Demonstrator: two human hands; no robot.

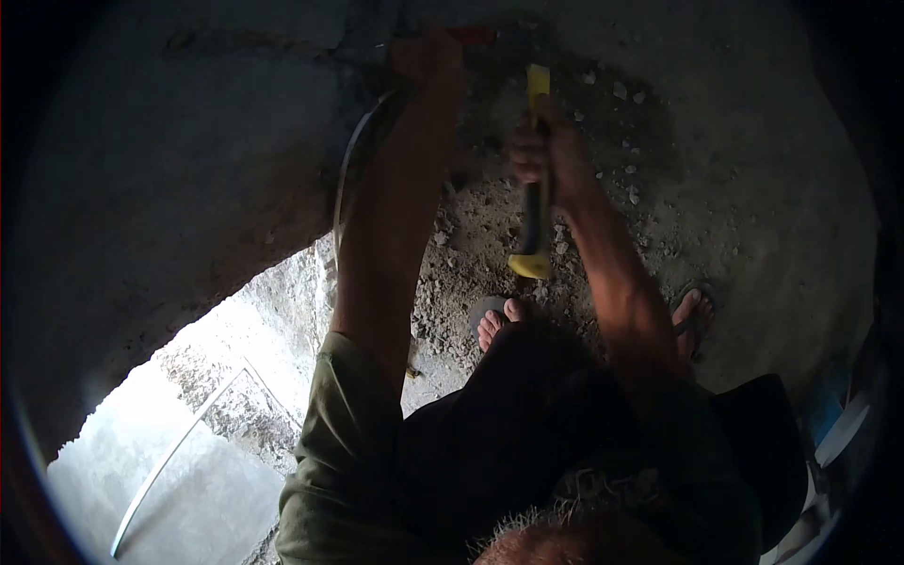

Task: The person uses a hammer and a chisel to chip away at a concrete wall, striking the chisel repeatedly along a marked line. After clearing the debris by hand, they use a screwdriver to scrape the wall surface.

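Observation:
My right hand (551,155) is closed around the black and yellow handle of a tool (538,221), held upright in the view, its yellow ends showing above and below my fingers. Further up and to the left, my left hand (428,56) is in deep shadow against the dark wall. A red object (473,36) sticks out to the right from this hand, whose fingers look wrapped round it. What the red object is, I cannot make out.
Rubble and loose dirt (480,226) lie around my sandalled feet (493,320). A pale thin strip (348,165) curves beside my left forearm. At lower left, another strip (174,452) lies on bright ground past the wall's edge. Blue and white items (838,424) sit at lower right.

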